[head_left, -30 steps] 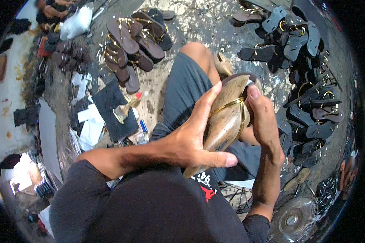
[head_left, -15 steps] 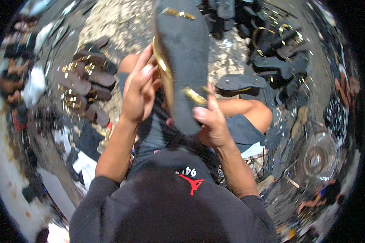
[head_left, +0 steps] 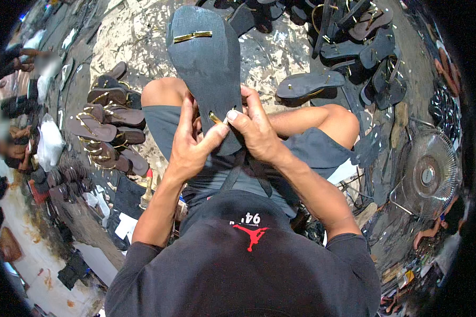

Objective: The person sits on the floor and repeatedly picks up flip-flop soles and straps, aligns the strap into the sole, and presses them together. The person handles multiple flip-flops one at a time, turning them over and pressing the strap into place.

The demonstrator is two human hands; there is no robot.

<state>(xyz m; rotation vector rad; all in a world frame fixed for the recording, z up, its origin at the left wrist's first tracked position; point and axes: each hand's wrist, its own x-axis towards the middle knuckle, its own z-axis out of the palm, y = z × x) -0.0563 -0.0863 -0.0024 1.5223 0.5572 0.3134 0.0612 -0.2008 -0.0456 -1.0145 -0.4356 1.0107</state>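
Note:
A black sandal sole (head_left: 209, 66) is held up in front of me, its wide toe end away from me. A folded gold strap end (head_left: 193, 36) lies flat across the toe part. Near the heel a second gold strap end (head_left: 214, 117) sticks out of a slot. My left hand (head_left: 192, 145) grips the heel part from the left, thumb on the face beside that strap end. My right hand (head_left: 258, 129) clasps the right edge, thumb pressed close to the same strap end. The fingers under the sole are partly hidden.
Finished-looking brown sandals with gold straps (head_left: 92, 124) are piled at left. Black soles (head_left: 309, 84) lie right of my knees, more heaped beyond. A round wire-guarded fan (head_left: 427, 171) stands at right. A brush (head_left: 147, 193) is near my left forearm. Other people sit at the far left.
The sole has shifted left and its toe end tilts further left. My left hand has come down to the heel, and my right thumb has moved in toward the heel strap end.

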